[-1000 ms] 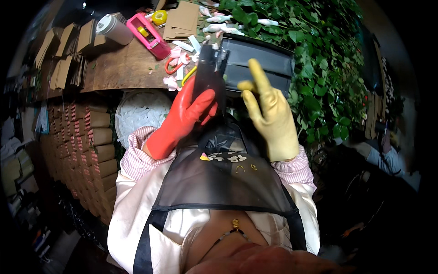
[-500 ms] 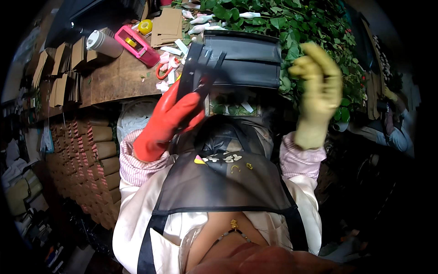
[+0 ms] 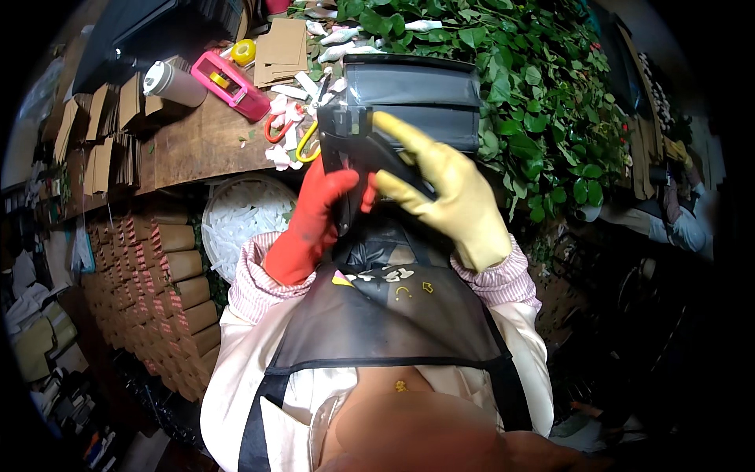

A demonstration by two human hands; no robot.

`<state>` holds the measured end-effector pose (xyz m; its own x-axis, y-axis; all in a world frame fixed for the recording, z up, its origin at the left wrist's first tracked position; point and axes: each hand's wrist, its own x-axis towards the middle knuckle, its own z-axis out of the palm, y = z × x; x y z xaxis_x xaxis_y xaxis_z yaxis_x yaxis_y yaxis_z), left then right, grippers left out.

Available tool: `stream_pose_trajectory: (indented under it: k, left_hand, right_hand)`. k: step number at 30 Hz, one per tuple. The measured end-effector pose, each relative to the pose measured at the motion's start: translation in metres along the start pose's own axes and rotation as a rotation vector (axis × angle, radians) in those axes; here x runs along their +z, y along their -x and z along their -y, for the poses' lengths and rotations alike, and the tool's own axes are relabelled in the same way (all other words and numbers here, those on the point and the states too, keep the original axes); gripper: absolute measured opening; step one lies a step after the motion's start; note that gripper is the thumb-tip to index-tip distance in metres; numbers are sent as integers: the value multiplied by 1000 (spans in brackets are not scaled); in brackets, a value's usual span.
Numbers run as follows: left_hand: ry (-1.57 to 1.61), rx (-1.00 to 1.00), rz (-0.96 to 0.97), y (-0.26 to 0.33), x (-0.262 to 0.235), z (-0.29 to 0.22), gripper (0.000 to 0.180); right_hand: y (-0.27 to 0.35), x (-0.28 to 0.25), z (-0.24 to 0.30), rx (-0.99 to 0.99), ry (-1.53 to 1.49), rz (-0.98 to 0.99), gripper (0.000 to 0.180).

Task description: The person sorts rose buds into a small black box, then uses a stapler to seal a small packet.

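My left hand (image 3: 308, 224), in a red rubber glove, is closed round a black folded panel (image 3: 340, 138) with a glossy surface. The panel stands tilted over my lap, at the table's near edge. Against its right side comes my right hand (image 3: 456, 193) in a yellow rubber glove, thumb and forefinger spread apart. The forefinger's tip is at the panel's upper part; whether it touches is unclear. A dark flap shows between those fingers. Just behind lies a black ribbed case-like piece (image 3: 413, 118). Scissors with a red handle loop (image 3: 275, 130) and a yellow loop (image 3: 307, 145) lie beside the panel.
Leafy green stems (image 3: 535, 102) cover the table's right side. On the left stand a white tumbler (image 3: 174, 84), a pink tape dispenser (image 3: 230, 85), a yellow tape roll (image 3: 243, 52) and brown cardboard pieces (image 3: 281, 49). A white basket (image 3: 244, 224) of white scraps sits below the edge.
My right hand has swung left and down from over the leaves to the black panel. My left hand has shifted slightly right and down with the panel, which has turned.
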<state>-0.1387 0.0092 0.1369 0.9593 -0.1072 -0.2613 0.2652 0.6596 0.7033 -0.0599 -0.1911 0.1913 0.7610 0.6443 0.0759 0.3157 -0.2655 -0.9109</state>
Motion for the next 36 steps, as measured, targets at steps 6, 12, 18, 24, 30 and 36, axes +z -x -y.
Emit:
stream_pose_trajectory:
  k: [6, 12, 18, 24, 30, 36]
  left_hand:
    - [-23, 10, 190, 7, -20, -8, 61]
    - [-491, -286, 277, 26, -18, -21, 47]
    - [-261, -315, 112, 28, 4, -9, 45]
    - [-937, 357, -55, 18, -33, 30, 44]
    - [-265, 495, -298, 23, -37, 7, 50]
    - [-725, -387, 110, 76, -44, -64, 33]
  right_hand:
    - [-12, -4, 21, 224, -764, -99, 71]
    - [-42, -25, 8, 65, -878, -184, 50]
    - [-15, -12, 4, 8, -326, -195, 60]
    - [16, 7, -10, 152, 60, 12, 49]
    - [32, -2, -37, 127, -676, -196, 38]
    - [38, -8, -45, -53, -676, -258, 39]
